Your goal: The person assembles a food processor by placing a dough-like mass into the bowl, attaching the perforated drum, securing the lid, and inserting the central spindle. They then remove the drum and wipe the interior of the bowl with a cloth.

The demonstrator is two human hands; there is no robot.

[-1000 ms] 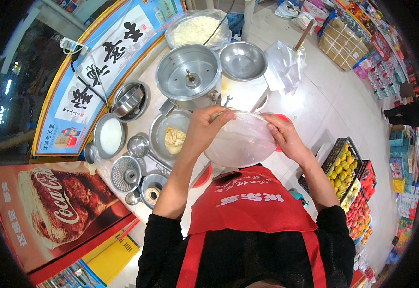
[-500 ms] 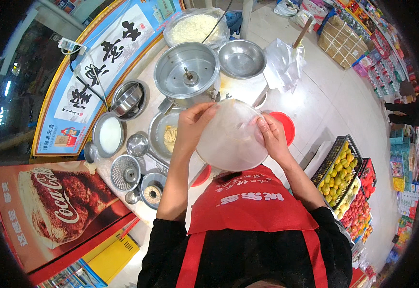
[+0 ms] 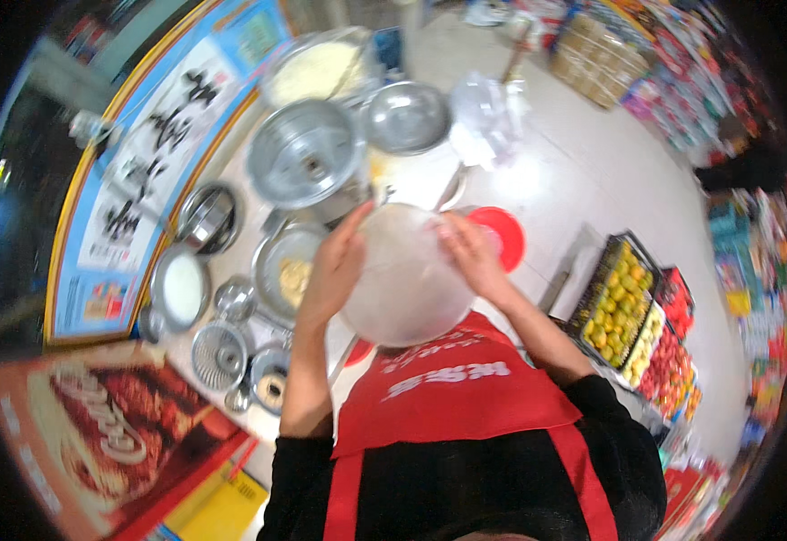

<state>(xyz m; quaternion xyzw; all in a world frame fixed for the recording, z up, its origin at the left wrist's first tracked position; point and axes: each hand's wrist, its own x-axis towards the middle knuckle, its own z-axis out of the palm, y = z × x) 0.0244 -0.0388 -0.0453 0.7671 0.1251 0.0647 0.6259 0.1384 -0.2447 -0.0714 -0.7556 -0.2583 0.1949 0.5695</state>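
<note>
We hold a thin, pale, translucent round sheet [image 3: 402,275] up in front of our red apron [image 3: 452,379], above the near edge of the counter [image 3: 411,185]. Its upper rim lies between our two hands and its lower rim hangs free just over the apron's top. Our left hand [image 3: 335,266] grips the left edge, fingers pressed together along the rim; our right hand [image 3: 467,252] pinches the upper right edge, fingers curled close. How tightly each thumb presses we cannot tell through the blur.

Left of the sheet the counter is crowded: a shallow metal pan [image 3: 287,261] with something yellow sits just beside our left hand, a large steel pot [image 3: 308,158] and a steel bowl [image 3: 407,117] stand beyond. A red round lid [image 3: 502,234] lies just right of our right hand, with bare pale floor [image 3: 592,171] beyond it.

A long blue sign [image 3: 155,180] with a yellow border and dark brush characters runs along the counter's far left. A red poster [image 3: 96,433] shows at lower left. Crates of yellow fruit [image 3: 614,302] stand at right.
</note>
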